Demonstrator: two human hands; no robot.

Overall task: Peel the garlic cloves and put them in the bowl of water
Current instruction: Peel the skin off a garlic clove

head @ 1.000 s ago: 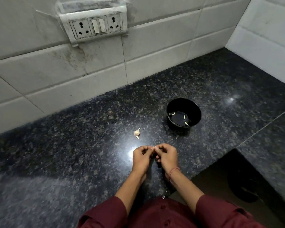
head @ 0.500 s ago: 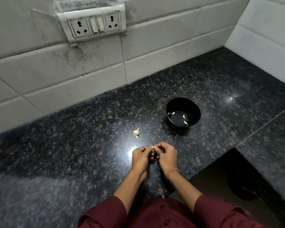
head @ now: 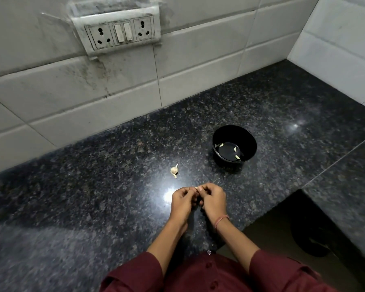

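Note:
My left hand and my right hand meet over the dark granite counter, fingertips together. Between them they pinch a small pale garlic clove, mostly hidden by the fingers. A partial garlic bulb with a loose bit beside it lies on the counter just beyond my left hand. A black bowl of water stands further back to the right, with three peeled cloves floating in it.
A white tiled wall with a socket plate rises behind the counter. A second tiled wall closes the right side. The counter has a cut-out edge at the lower right, with a dark floor and a sandal below.
Both hands stay together on the clove, with only small finger movements. The bulb and bowl have not moved.

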